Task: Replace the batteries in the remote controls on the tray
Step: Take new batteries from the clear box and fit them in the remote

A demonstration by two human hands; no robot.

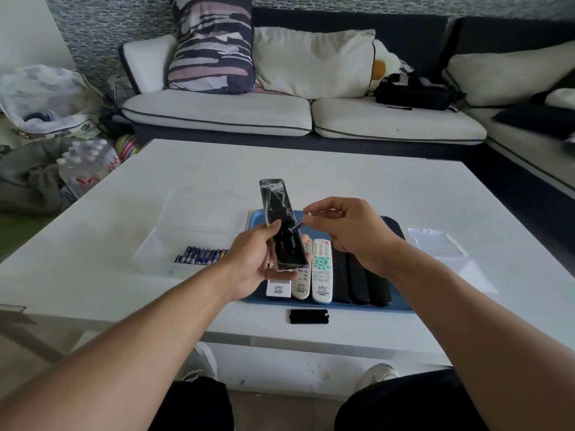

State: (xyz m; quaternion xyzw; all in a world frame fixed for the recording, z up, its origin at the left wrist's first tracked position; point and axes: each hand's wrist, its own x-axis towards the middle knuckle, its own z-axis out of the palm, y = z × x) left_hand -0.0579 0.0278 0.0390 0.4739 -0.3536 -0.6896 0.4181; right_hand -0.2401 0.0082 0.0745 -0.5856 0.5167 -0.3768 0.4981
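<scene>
Now our left hand (255, 259) grips the black plastic-wrapped remote (281, 225) above the blue tray (401, 306), while our right hand (345, 228) pinches a slim battery (297, 226) at its open compartment.

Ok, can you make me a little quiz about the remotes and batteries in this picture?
1. True or false: the left hand holds a black remote.
2. What does the right hand pinch? A) a battery B) a spoon C) a coin
3. Fill in: the black battery cover lies on the white table, in front of the blue ____.

Key: 1 true; 2 A; 3 tray.
</scene>
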